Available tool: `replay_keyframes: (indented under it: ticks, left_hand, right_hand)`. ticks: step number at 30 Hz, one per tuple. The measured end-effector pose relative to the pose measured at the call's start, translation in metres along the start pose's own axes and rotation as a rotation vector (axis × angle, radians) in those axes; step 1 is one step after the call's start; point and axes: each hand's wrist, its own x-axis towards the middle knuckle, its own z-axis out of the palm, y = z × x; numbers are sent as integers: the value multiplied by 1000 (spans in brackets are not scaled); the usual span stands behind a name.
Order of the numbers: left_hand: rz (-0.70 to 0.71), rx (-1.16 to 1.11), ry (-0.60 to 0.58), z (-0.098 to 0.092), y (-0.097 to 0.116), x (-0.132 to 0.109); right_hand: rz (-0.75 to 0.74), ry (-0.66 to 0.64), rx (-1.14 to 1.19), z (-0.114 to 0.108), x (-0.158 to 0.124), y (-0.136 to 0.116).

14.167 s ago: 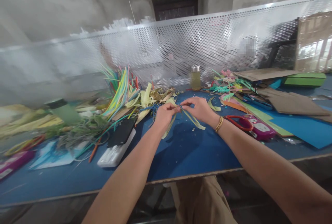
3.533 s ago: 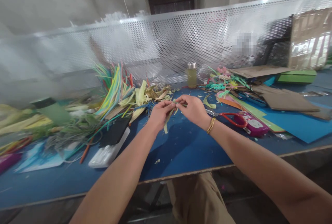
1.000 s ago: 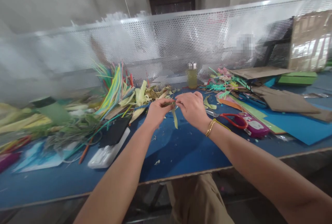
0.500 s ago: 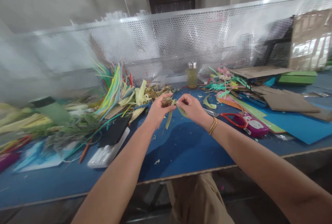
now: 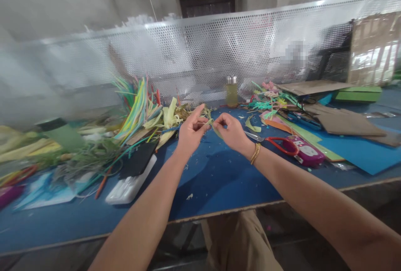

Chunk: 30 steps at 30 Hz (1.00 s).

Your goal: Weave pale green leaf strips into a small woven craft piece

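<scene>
Both my hands meet above the blue table [image 5: 219,179], a little past its middle. My left hand [image 5: 190,131] pinches one end of a pale green leaf strip [image 5: 213,125], with its upper fingers stretched out. My right hand [image 5: 231,131], with a gold bracelet on the wrist, pinches the same strip from the other side. The strip is short and partly hidden between the fingertips.
A pile of coloured strips and leaves [image 5: 140,112] lies left of my hands, with a black phone [image 5: 138,159] and a white case [image 5: 130,185]. Red-handled scissors [image 5: 275,142], a pink box [image 5: 305,152], a small jar [image 5: 232,91] and cardboard sheets [image 5: 347,122] are on the right. A perforated metal screen [image 5: 250,49] backs the table.
The long end of the strip that hung below my hands is gone from view; the strip now sits tight between the fingertips. My left hand's fingers have spread upward.
</scene>
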Motion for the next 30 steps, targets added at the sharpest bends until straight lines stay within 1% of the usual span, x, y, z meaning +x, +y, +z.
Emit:
replay_keyframes:
  ticks: [4, 6, 12, 16, 19, 21, 26, 28, 30]
  left_hand:
    - [41, 93, 22, 0, 2, 0]
    - [10, 94, 19, 0, 0, 1]
    - [-230, -210, -55, 4, -7, 0]
    - [-312, -319, -33, 11, -8, -3]
    - [-311, -372, -5, 13, -10, -3]
    - [-294, -386, -11, 12, -10, -3]
    - [-262, -262, -51, 7, -10, -2]
    - [-265, -223, -31, 6, -12, -1]
    - [-271, -213, 0, 6, -13, 0]
  right_hand:
    - [5, 1, 30, 1, -2, -2]
    - [-12, 5, 17, 1, -2, -3]
    - [-48, 35, 27, -1, -1, -7]
    - [-17, 64, 72, 2, -2, -6]
    - [11, 71, 116, 4, -3, -5]
    - [33, 65, 139, 5, -3, -4]
    - [100, 72, 173, 7, -4, -2]
    - [142, 62, 185, 7, -3, -1]
    - [194, 10, 221, 7, -2, 0]
